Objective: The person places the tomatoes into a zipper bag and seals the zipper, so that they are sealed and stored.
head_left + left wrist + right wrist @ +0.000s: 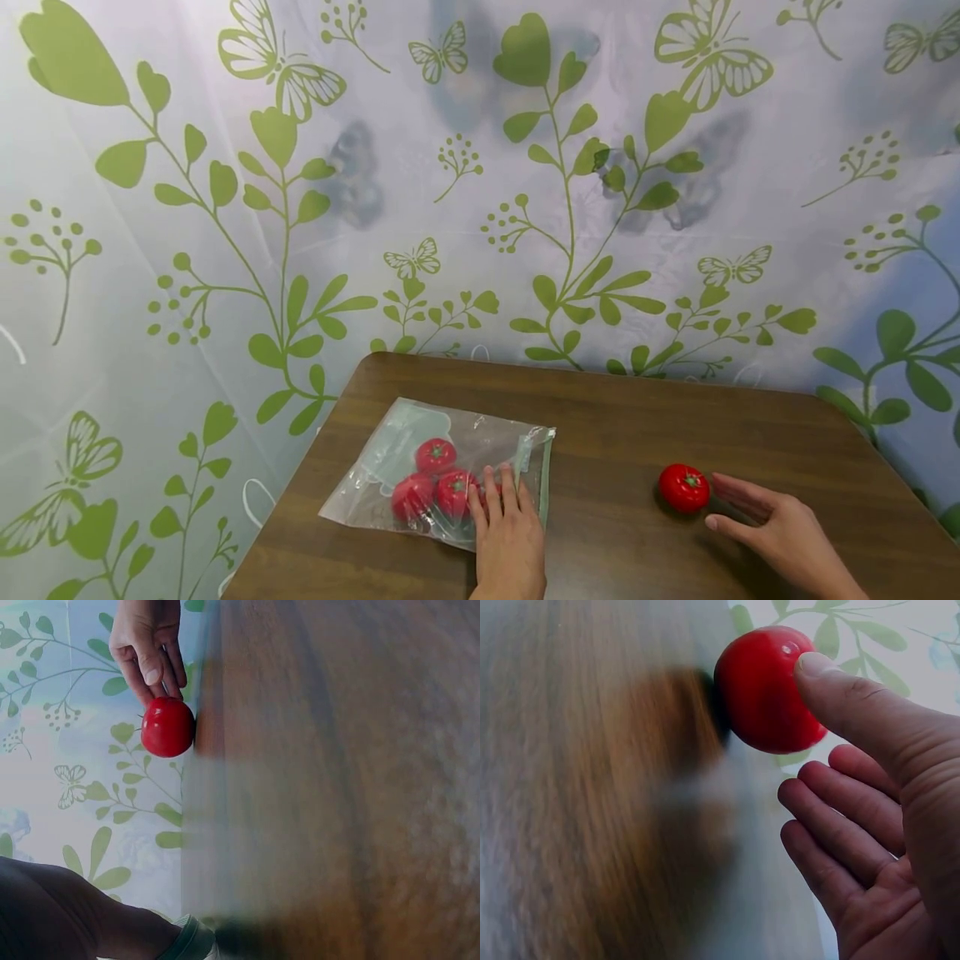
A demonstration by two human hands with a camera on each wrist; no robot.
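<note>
A clear zip bag lies flat on the wooden table with several red tomatoes inside. My left hand rests on its near right part, fingers extended over the plastic and partly covering one tomato. To the right, a single glossy red tomato with a green stem mark sits on the bare wood. My right hand is just right of it, thumb and fingers spread apart. In the right wrist view the thumb overlaps the tomato's side, while the other fingers stretch out below it.
The brown wooden table has rounded far corners. Behind it hangs a pale curtain printed with green leaves and butterflies, close against the table's back edge. A wide stretch of wood separates the bag from the single tomato.
</note>
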